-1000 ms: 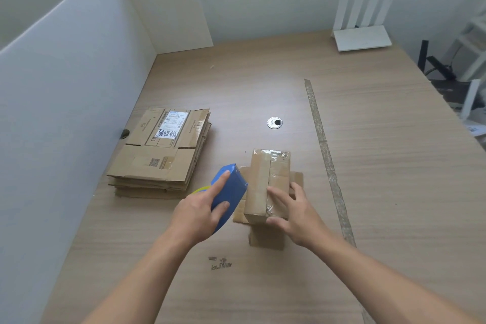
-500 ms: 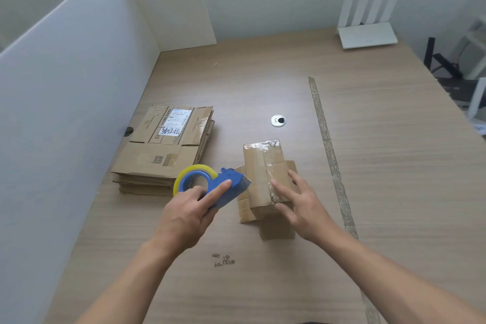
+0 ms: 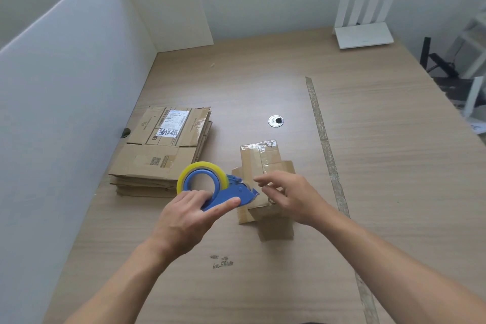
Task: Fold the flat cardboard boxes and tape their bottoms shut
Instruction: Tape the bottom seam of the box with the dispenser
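A small folded cardboard box [image 3: 259,159] stands bottom-up on the table [image 3: 394,179], with clear tape along its upper face and flaps spread out at its base. My left hand [image 3: 188,218] grips a blue tape dispenser [image 3: 210,188] with a yellowish roll, its cutter end touching the box's near left edge. My right hand [image 3: 292,196] hovers over the near end of the box, fingers loosely spread; whether they touch the tape is unclear. A stack of flat cardboard boxes [image 3: 163,150] lies to the left.
White partition walls [image 3: 65,113] close the left side and back left corner. A round metal grommet [image 3: 275,121] sits beyond the box. A strip of tape [image 3: 326,144] runs along the table to the right. A white router [image 3: 364,21] stands at the back right.
My left hand has tilted the dispenser so the roll faces up, and brought its cutter against the box edge. My right hand has lifted from pressing the box top.
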The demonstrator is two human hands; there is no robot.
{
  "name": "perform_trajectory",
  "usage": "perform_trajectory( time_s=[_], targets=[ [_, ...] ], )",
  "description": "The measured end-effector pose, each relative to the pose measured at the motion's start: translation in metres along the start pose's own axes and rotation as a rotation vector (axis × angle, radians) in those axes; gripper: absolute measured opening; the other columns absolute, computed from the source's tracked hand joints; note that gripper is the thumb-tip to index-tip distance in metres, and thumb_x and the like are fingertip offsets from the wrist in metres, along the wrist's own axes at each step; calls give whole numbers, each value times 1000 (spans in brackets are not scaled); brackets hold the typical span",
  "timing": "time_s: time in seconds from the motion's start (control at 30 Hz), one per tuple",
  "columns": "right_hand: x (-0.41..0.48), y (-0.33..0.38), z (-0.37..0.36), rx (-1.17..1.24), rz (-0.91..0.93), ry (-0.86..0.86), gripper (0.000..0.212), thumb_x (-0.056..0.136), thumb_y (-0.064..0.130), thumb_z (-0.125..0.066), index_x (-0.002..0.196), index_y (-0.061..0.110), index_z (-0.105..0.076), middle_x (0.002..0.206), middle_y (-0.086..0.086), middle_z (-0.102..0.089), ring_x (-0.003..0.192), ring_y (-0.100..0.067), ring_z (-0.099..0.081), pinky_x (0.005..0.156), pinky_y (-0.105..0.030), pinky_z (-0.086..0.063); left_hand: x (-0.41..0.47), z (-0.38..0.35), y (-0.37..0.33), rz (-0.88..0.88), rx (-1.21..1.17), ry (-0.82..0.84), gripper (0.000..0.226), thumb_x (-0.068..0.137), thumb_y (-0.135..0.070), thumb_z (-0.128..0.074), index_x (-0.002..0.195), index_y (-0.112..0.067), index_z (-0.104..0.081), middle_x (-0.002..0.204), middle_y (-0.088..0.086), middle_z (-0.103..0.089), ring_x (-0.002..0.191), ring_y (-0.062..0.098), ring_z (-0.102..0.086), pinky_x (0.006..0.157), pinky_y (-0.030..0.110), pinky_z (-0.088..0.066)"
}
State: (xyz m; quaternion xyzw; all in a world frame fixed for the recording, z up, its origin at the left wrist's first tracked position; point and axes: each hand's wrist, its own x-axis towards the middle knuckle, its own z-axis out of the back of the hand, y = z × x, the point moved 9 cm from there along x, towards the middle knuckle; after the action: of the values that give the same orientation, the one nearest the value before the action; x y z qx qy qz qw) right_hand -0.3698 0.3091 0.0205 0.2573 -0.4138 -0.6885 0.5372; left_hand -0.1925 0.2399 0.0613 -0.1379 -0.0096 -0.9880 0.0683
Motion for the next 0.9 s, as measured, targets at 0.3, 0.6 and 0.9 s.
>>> perform_trajectory(
  time_s=[0.3, 0.6, 0.9],
  targets=[
    [3, 7, -4, 46, -36, 138, 33, 95, 11, -55, 119, 28, -70, 105, 15, -66, 98, -6, -62, 83, -20, -48, 1, 2, -11, -90, 24, -9, 94, 84, -7, -70, 155, -42, -19, 87, 5, -55, 69, 22, -50, 62, 33, -45],
    [7, 6, 4, 76, -2, 70, 12, 89, 16, -72, 100, 19, -75, 108, 8, -64, 92, -8, -62, 79, -19, -50, 3, 6, -16, -113, -10, -16, 84, 89, -11, -62, 154, -43, -20, 88, 4, -54, 68, 22, -49, 61, 32, -44],
    [1, -10, 12, 7, -24, -72, 5, 89, 17, -71, 86, 17, -75, 101, 7, -54, 93, -5, -56, 77, -10, -38, 6, 4, -10, -56, -191, 33, 71, 87, -25, -60, 150, -37, -31, 76, -2, -48, 63, 20, -44, 55, 35, -46]
  ],
)
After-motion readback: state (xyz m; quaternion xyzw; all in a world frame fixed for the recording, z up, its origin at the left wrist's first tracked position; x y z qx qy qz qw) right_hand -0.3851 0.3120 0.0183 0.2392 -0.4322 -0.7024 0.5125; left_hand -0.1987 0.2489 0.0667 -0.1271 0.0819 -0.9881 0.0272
